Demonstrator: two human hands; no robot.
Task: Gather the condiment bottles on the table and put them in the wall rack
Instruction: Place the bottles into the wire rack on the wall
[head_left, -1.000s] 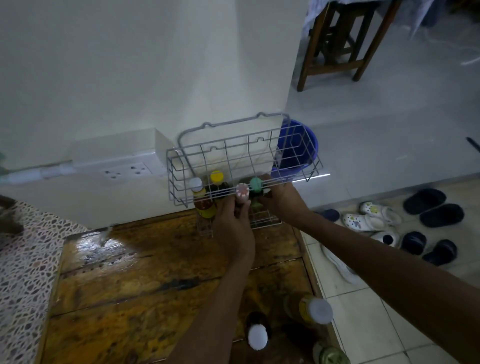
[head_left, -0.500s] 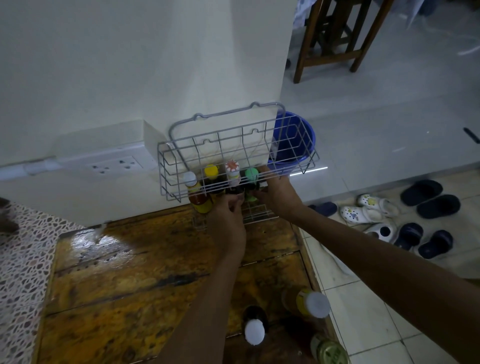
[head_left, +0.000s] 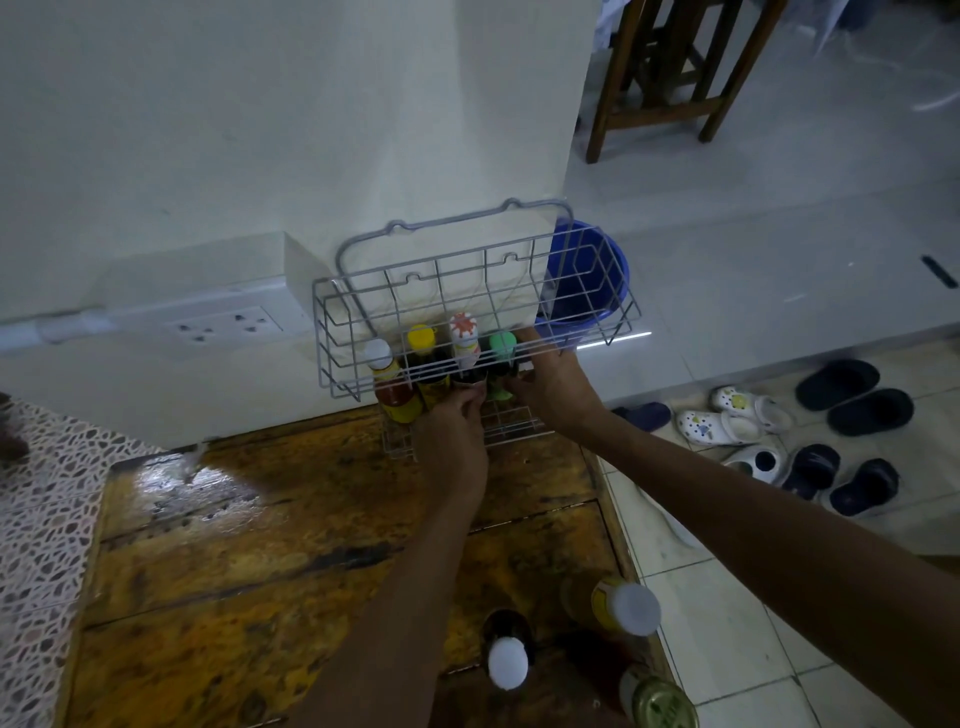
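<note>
The grey wire wall rack (head_left: 519, 270) hangs on the wall above the table's far edge. In it stand a white-capped red sauce bottle (head_left: 387, 382), a yellow-capped bottle (head_left: 422, 340), a bottle with a red-and-white patterned cap (head_left: 464, 332) and a green-capped bottle (head_left: 503, 347). My left hand (head_left: 453, 434) grips the lower part of the patterned-cap bottle. My right hand (head_left: 553, 387) holds the green-capped bottle at the rack's right side. On the wooden table (head_left: 234, 545) near me stand a white-capped dark bottle (head_left: 508, 657), a yellow-labelled bottle (head_left: 621, 605) and a gold-lidded jar (head_left: 662, 701).
A wall socket (head_left: 223, 325) sits left of the rack. A blue bucket (head_left: 592, 275) stands on the floor behind the rack. Several shoes (head_left: 810, 431) lie on the tiles to the right. A patterned counter (head_left: 36, 519) adjoins the table's left side. A wooden chair (head_left: 670, 78) stands far back.
My left hand has lifted the patterned-cap bottle from in front of the rack up into it, between the yellow-capped and green-capped bottles. My right hand stayed at the green-capped bottle.
</note>
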